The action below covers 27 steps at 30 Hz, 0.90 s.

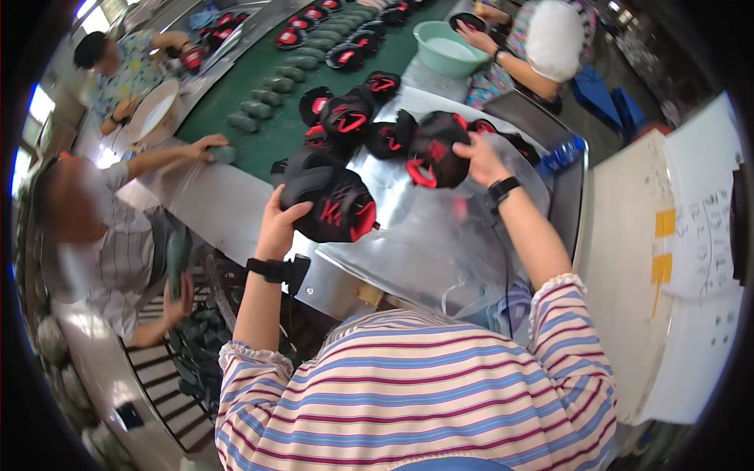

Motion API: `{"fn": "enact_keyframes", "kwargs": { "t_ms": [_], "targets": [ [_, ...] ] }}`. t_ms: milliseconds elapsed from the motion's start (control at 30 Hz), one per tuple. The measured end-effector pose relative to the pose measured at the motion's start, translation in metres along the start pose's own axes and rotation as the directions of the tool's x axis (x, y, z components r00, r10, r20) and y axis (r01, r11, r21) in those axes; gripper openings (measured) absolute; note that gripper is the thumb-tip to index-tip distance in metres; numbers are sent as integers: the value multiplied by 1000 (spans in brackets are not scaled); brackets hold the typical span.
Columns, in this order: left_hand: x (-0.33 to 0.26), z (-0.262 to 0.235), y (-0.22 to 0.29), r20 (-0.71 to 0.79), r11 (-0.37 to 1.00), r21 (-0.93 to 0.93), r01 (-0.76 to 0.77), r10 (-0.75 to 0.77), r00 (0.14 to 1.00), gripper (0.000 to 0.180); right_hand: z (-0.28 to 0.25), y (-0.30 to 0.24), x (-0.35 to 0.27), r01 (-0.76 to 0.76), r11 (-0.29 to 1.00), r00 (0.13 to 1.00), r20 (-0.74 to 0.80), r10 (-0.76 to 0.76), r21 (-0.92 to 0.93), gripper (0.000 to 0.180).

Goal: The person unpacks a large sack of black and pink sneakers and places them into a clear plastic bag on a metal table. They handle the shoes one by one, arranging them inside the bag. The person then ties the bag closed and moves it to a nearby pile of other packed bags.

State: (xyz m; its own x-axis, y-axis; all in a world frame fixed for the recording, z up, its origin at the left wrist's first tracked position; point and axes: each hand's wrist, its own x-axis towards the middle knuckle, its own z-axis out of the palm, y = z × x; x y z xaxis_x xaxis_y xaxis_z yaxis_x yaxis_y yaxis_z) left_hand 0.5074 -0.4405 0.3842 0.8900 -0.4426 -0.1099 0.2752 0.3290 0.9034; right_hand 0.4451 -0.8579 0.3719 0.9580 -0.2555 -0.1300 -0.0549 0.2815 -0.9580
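Forearms, bare below frilled, striped sleeves, reach away from the wearer's body, the left one pointing nearly straight ahead, the right one slanting inward from the side. Each wrist wears a dark band. The left hand grips a black-and-red shoe, thumb laid across the near side; its fingers seem closed round the far side, though the shoe hides most of them. The right hand pinches the edge of a second shoe, fingers drawn in against it, how far under I can't tell.

Both shoes are over the metal tabletop, well apart from each other, beside a crumpled clear plastic bag. From where I stand, the step looks like handling shoes two at a time; I'd judge the next move calls for a steady hold and level wrists, keeping clear of the heap of shoes just beyond.

Past that heap runs a green work surface with a row of grey-green forms. Farther off, a co-worker in a white head covering works beside a pale green basin.
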Motion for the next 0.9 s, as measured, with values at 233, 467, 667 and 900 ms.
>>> {"fn": "enact_keyframes", "kwargs": {
  "t_ms": [233, 467, 667, 900],
  "targets": [
    [-21, -6, 3, -86, 986, -164, -16, 2, 996, 40, 40, 100, -19, 75, -501, 994, 104, -30, -862, 42],
    [-25, 18, -16, -27, 925, -372, 80, -97, 995, 33, 174, 11, -60, -72, 958, 919, 355, 171, -277, 73],
    [-7, 6, -8, -112, 896, -444, -26, -27, 993, 27, 148, 18, -88, 481, 853, 729, 633, -261, -202, 59],
    [-25, -9, 5, 90, 953, -298, -45, 75, 993, 28, 132, -13, -85, -234, 960, 830, 546, 116, 152, 87]
  ]
}}
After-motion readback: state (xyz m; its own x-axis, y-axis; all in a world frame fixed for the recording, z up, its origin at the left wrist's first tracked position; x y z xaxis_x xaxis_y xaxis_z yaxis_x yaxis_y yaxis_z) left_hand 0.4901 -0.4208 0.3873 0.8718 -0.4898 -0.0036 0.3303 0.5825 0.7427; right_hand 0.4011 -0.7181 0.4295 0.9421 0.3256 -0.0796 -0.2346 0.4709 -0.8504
